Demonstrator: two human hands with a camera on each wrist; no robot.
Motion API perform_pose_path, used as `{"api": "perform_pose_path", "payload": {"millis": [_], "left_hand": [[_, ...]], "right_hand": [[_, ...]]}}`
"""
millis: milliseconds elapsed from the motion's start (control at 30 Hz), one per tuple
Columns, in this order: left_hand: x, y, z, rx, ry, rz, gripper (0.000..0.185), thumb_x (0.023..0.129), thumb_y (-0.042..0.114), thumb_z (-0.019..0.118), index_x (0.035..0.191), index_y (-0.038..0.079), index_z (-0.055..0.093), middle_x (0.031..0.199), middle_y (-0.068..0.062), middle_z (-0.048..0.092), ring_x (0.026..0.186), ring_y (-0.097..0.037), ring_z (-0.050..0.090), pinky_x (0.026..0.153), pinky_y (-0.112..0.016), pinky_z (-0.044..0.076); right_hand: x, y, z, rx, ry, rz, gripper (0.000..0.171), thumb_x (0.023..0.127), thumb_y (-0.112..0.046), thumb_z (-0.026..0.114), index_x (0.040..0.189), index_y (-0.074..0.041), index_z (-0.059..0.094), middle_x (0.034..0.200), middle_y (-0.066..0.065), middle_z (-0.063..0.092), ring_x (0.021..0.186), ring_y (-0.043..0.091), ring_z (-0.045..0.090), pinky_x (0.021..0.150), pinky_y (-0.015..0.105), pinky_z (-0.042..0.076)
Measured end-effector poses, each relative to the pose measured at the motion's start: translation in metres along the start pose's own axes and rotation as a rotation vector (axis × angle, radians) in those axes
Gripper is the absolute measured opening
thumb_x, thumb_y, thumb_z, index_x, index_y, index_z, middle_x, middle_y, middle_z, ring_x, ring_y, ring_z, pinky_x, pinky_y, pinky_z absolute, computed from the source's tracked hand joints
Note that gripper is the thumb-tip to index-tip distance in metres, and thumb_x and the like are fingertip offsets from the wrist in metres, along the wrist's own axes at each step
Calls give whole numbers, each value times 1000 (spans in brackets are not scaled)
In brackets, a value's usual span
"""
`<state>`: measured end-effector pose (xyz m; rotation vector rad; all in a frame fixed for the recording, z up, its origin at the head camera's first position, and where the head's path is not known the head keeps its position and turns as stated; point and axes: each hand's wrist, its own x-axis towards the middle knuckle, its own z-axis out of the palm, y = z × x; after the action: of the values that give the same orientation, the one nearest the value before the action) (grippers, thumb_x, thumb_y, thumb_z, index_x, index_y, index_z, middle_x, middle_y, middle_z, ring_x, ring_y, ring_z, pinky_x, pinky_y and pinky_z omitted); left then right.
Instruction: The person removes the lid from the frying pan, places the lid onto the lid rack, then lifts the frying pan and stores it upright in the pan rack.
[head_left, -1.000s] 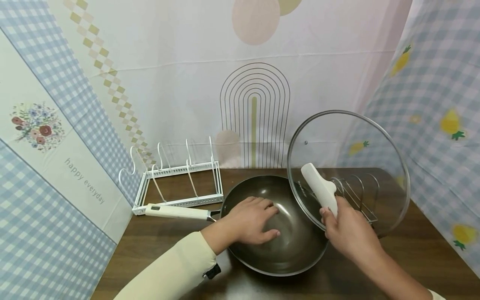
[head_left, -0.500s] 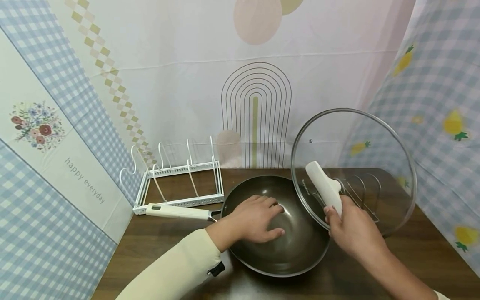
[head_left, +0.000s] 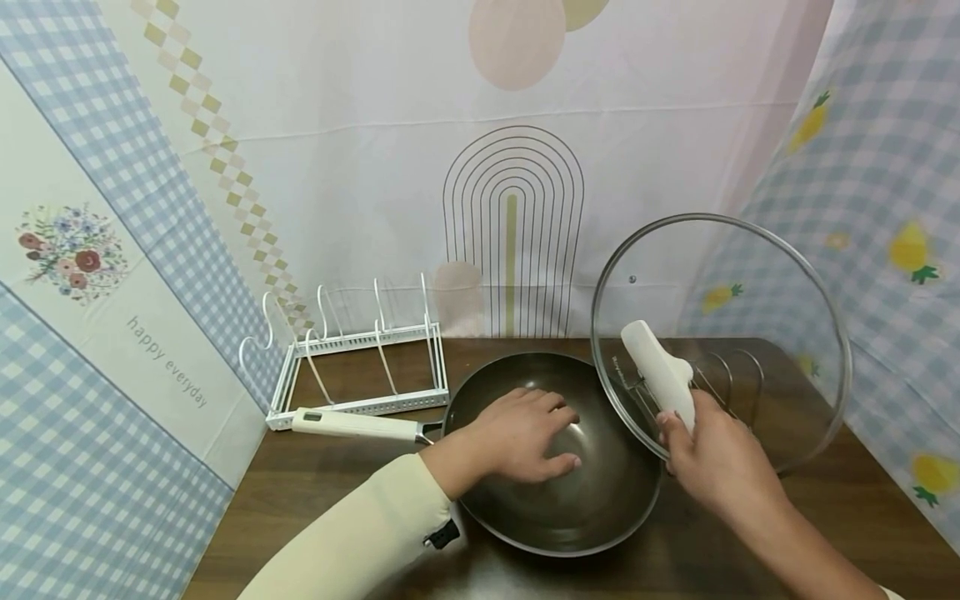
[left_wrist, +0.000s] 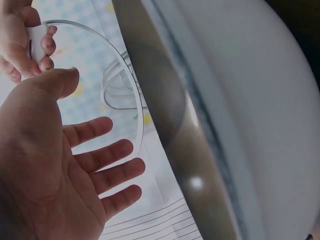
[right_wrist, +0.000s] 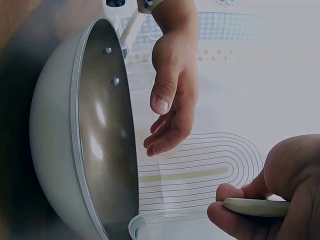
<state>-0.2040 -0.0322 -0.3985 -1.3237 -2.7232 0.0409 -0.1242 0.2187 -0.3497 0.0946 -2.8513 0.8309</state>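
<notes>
My right hand (head_left: 720, 454) grips the white handle (head_left: 660, 371) of a round glass lid (head_left: 780, 275) with a metal rim. The lid is tilted up on edge at the right of a dark wok (head_left: 562, 521), its near rim overlapping the wok's right side in the head view. Over the wok my left hand (head_left: 517, 433) hovers palm down, fingers spread and holding nothing. In the left wrist view that hand (left_wrist: 75, 155) is relaxed above the wok's rim. The right wrist view has the right fingers curled round the lid handle (right_wrist: 255, 207).
The wok's cream handle (head_left: 356, 423) points left, in front of a white wire rack (head_left: 397, 403). A metal wire rack (head_left: 757, 375) shows through the lid at the back right. Patterned cloths (head_left: 360, 183) hang behind and beside the brown table (head_left: 255, 517).
The lid and right hand have shifted slightly to the right. My left hand has also drifted a little to the right over the wok, which stays put.
</notes>
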Motion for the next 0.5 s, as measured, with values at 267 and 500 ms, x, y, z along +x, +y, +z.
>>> {"api": "perform_pose_path", "payload": {"millis": [267,500], "left_hand": [[5,1,0,-5,9,-3,61,98,64,50,143,24,56,138,1,56,128,-19,53,109,-39,39],[10,2,-3,-3,19,14,60,98,64,50,142,24,57,138,2,56,128,-18,52,108,-38,40]], "right_hand": [[2,2,-3,-33,8,-11,28,107,-26,51,109,2,52,74,4,61,59,20,55,53,39,43],[4,5,-6,-51,19,-18,31,106,-25,51,112,5,51,79,9,61,63,25,56,55,43,44]]}}
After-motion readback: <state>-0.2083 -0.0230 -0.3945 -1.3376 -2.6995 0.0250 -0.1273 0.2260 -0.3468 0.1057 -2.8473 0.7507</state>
